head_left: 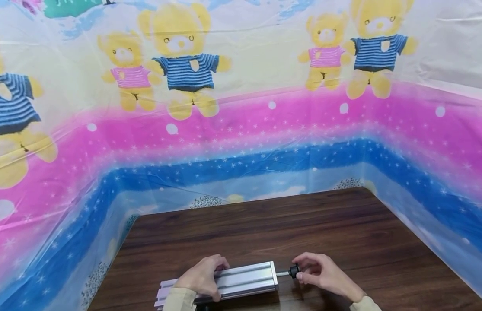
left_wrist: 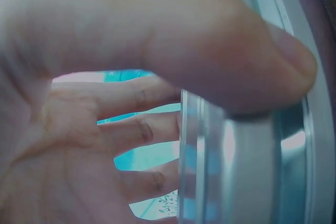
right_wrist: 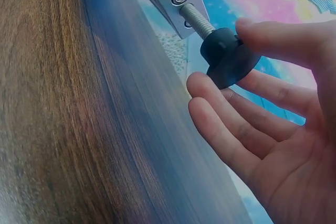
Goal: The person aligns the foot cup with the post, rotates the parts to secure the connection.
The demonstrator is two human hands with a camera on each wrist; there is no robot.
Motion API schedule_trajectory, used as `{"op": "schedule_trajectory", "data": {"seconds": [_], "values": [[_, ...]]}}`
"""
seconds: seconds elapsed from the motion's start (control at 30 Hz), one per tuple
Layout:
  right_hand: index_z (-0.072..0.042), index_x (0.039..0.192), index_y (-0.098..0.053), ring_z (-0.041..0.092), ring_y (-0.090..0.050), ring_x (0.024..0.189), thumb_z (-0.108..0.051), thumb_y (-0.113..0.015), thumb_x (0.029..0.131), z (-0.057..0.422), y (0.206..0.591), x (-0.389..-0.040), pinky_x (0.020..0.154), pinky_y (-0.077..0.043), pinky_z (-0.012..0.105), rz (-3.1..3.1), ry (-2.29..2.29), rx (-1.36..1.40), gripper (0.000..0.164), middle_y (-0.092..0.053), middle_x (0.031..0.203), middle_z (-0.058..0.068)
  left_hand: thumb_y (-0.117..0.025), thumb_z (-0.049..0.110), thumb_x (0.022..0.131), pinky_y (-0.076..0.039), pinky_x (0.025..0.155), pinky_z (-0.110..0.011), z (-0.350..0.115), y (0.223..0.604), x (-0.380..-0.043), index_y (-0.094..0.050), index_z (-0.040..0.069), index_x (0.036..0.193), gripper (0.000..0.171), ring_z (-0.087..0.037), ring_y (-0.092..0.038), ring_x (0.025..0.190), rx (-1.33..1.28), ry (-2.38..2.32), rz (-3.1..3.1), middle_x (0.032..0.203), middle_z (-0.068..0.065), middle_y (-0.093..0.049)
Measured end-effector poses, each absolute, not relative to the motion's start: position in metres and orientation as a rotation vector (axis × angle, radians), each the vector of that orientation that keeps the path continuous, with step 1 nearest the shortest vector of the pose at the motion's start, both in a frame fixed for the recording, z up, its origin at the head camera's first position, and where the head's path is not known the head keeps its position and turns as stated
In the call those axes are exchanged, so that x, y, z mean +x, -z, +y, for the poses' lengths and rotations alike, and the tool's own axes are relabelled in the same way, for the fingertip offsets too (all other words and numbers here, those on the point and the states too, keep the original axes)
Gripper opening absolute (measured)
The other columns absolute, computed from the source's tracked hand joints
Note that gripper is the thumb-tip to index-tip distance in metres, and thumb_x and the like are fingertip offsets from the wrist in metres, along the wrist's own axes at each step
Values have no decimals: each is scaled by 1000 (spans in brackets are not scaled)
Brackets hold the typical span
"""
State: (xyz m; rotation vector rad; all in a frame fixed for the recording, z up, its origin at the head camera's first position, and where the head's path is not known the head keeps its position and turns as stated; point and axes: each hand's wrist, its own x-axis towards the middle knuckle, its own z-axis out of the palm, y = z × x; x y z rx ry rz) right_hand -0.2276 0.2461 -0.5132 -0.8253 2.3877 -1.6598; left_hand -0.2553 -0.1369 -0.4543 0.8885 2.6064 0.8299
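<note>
A silver aluminium profile (head_left: pixel 248 276) with long grooves lies slanted near the front of the table. My left hand (head_left: pixel 199 274) grips it from above, thumb on the near side and fingers over the far side; in the left wrist view the thumb presses along the profile (left_wrist: pixel 252 171). From the profile's right end plate sticks a threaded stud (right_wrist: pixel 197 19) carrying a black levelling foot (right_wrist: pixel 226 59). My right hand (head_left: pixel 324 272) pinches this foot, thumb on one side and fingertips on the other. Part of the stud shows bare between foot and plate.
The dark wooden table (head_left: pixel 264 229) reaches back to a printed cloth (head_left: pixel 241 168) with bears, hung around its far and side edges. A small black part (head_left: pixel 202 307) shows below the profile at the bottom edge of the head view.
</note>
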Motion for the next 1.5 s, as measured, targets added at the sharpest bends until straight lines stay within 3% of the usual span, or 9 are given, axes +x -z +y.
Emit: {"op": "schedule_trajectory", "data": {"seconds": [0.27,0.47,0.67,0.8,0.9,1.03,1.17,1.33,1.5], "values": [[9,124,-61,25,-74,74,-15,-60,101,244,512,-227,67,-60,42,2336,1697,-840,34,-72,92,25,-85,-3,48,-50,77,-32,-137,455,-255,-67,14,102,59,-12,-55,89,887,-840,2614,100,4,-59],[7,121,-64,22,-74,71,-19,-59,102,242,511,-226,65,-60,42,2338,1687,-759,33,-73,88,25,-84,-3,48,-49,77,-31,-137,455,-254,-67,14,102,60,-12,-54,89,906,-839,2615,102,3,-59],[3,112,-67,19,-73,67,-23,-52,105,242,511,-228,61,-60,42,2341,1683,-704,31,-74,86,20,-84,-2,49,-50,78,-34,-136,453,-255,-67,15,103,59,-20,-59,96,892,-836,2613,105,1,-61],[5,101,-66,20,-73,66,-24,-44,108,242,511,-229,61,-59,43,2335,1674,-695,37,-75,84,16,-84,-3,49,-48,76,-31,-136,453,-255,-67,13,103,59,-14,-55,89,913,-858,2601,103,2,-59],[9,110,-64,21,-74,70,-24,-44,109,243,511,-228,64,-60,42,2350,1666,-693,39,-74,88,19,-83,-2,50,-48,76,-29,-137,453,-254,-67,14,104,59,-11,-53,87,906,-867,2591,103,3,-59],[10,132,-56,19,-74,84,-19,-54,104,244,511,-227,73,-60,36,2391,1668,-731,40,-67,111,28,-83,-2,50,-48,76,-30,-138,453,-254,-67,15,104,59,-11,-54,88,895,-858,2594,104,3,-59],[6,132,-57,12,-71,93,-18,-64,98,245,511,-226,79,-58,29,2434,1654,-797,42,-62,125,28,-83,-2,50,-48,77,-31,-139,452,-254,-67,14,104,58,-12,-54,89,899,-857,2595,103,2,-59],[8,128,-59,13,-71,86,-15,-63,99,245,514,-228,73,-59,33,2420,1670,-864,38,-71,108,16,-83,-2,51,-49,77,-32,-140,453,-254,-67,14,104,58,-13,-54,90,907,-857,2587,104,2,-59],[13,125,-58,21,-73,74,-12,-59,101,243,516,-228,67,-60,40,2360,1714,-873,35,-73,94,17,-84,-2,50,-49,77,-32,-139,454,-255,-67,15,104,59,-13,-54,90,885,-848,2592,104,3,-59]]}}
